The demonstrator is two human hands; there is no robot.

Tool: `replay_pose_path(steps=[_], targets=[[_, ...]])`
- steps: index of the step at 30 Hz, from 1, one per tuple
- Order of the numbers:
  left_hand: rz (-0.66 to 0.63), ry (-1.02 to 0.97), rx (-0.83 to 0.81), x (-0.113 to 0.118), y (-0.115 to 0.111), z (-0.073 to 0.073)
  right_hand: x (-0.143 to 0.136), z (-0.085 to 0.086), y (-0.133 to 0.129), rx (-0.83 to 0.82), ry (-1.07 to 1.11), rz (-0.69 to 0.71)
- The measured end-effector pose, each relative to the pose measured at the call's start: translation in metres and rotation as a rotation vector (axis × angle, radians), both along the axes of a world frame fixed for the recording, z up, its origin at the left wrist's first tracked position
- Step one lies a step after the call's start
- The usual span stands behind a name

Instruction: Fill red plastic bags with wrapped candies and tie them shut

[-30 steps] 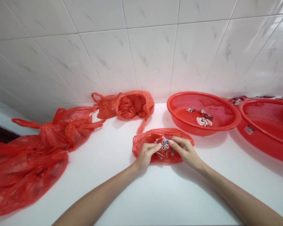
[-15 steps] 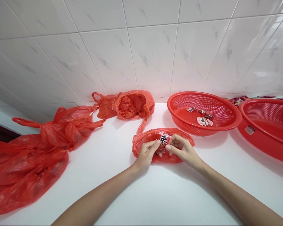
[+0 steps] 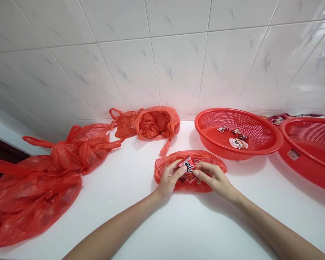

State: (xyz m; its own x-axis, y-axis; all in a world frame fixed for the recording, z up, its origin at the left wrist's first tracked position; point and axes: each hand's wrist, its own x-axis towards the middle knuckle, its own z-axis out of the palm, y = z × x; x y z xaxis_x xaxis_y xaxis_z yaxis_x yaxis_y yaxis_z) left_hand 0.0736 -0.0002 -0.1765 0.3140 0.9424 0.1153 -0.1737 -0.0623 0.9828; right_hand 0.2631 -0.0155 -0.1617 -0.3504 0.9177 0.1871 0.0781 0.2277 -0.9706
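While a marble-patterned tile wall (image 3: 178, 72) rose behind the white tabletop (image 3: 119, 216), tied red plastic bags (image 3: 40, 202) sprawled on the left and a perforated red basket (image 3: 308, 162) stood at the right edge. Beside it, a red colander (image 3: 219, 144) held small wrapped packets (image 3: 223, 129). Over the mouth of an open red bag (image 3: 161, 168), the left hand (image 3: 169, 180) and right hand (image 3: 215, 178) were close together, clamped on opposite edges of a printed snack packet (image 3: 189, 165).
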Motion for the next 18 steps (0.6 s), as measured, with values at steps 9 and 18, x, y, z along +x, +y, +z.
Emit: replay_pose_path(steps=[9,18], targets=[[-0.003,0.027,0.01,-0.0003,0.0045,-0.0001,-0.0001,-0.0031,0.0,0.163,-0.17,0.024],[-0.013,0.038,-0.005,0.0008,0.0041,-0.0006,-0.0001,-0.0041,-0.0019,0.178,-0.183,-0.036]])
